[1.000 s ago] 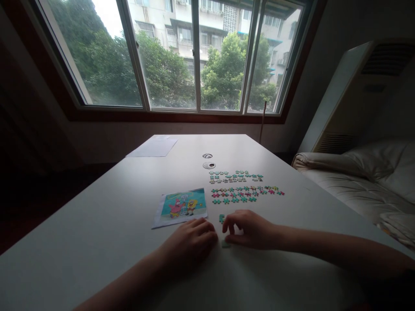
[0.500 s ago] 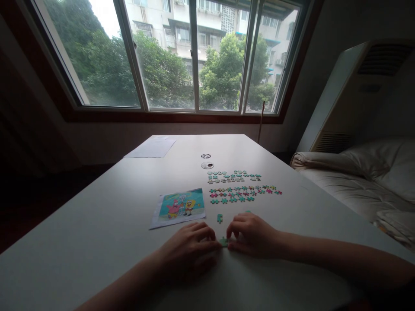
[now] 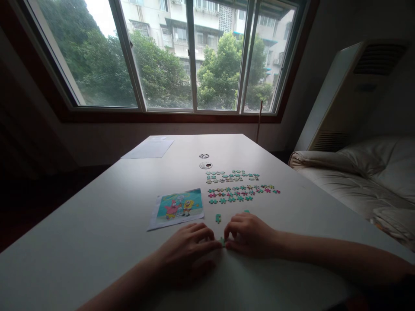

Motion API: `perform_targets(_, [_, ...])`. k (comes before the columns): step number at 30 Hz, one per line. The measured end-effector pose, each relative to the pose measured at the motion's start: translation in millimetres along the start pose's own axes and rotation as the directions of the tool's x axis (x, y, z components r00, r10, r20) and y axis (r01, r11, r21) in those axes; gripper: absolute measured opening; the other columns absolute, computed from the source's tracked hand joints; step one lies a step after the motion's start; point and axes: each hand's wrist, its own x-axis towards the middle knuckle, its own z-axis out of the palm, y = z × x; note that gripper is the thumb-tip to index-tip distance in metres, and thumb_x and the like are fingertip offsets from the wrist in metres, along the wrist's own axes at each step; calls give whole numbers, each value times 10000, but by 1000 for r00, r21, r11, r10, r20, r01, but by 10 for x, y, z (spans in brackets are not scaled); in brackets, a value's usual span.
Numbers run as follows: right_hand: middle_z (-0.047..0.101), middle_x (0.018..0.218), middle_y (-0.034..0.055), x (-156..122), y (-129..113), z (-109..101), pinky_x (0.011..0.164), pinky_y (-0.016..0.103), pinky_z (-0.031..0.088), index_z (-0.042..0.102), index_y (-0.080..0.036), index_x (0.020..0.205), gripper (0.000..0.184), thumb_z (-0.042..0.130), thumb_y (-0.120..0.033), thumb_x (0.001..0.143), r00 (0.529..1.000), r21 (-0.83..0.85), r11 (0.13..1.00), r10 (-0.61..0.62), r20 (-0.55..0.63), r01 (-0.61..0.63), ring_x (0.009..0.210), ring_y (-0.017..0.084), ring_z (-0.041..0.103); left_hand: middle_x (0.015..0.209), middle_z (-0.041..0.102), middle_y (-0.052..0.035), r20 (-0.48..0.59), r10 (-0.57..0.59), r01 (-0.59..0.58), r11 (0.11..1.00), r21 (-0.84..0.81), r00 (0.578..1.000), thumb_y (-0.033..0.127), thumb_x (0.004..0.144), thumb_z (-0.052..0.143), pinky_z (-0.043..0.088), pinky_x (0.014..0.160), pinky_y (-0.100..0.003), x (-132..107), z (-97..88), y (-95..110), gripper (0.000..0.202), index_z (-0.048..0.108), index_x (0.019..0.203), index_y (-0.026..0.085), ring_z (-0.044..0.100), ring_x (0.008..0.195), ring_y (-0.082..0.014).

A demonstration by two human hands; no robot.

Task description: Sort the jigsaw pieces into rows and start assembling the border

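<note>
Head view, green puzzle piece (image 3: pixel 222 241) pinched between left hand (image 3: pixel 188 250) and right hand (image 3: pixel 251 235)

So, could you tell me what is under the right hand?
A green puzzle piece peeks out where the right hand meets the left hand; anything else beneath the palm is covered.

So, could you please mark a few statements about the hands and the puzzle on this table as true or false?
1. The fingertips of the left hand and the right hand meet at a green puzzle piece. True.
2. The cartoon picture lies right of the rows of pieces. False: it lies to their left.
3. A single loose piece lies just beyond the hands. True.
4. The rows of pieces sit in a box. False: they lie flat on the white table.
5. A sheet of paper lies near the table's far left corner. True.
</note>
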Motion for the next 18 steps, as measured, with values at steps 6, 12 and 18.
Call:
perform_targets(6, [628,747,13,162,611,-453,625,218,389,617,-188,840,127,506,-244,814,987,-74,990,112,-111,-120,661,107,545,966,566,-66,18,-18,19,1000,-20,1000,277,795,505,441,729,-373,4,-31,19,293,524,1085,237,507,848,-219])
perform_targets(12, [662,880,55,205,1680,-817,639,237,398,652,-178,917,220,545,-294,763,917,-225,895,399,21,-384,736,158,589,959,573,-67,-5,-19,18,999,-49,1000,299,801,506,444,731,-362,-8,-25,12,301,505,1091,219,513,851,-215])
perform_targets(18, [668,897,37,228,1948,-716,645,229,407,655,-193,925,266,539,-362,756,905,-211,891,422,60,-402,749,158,599,950,578,-64,-16,-18,17,999,-51,1000,292,806,508,433,751,-356,-16,9,-17,189,548,970,207,510,852,-211])
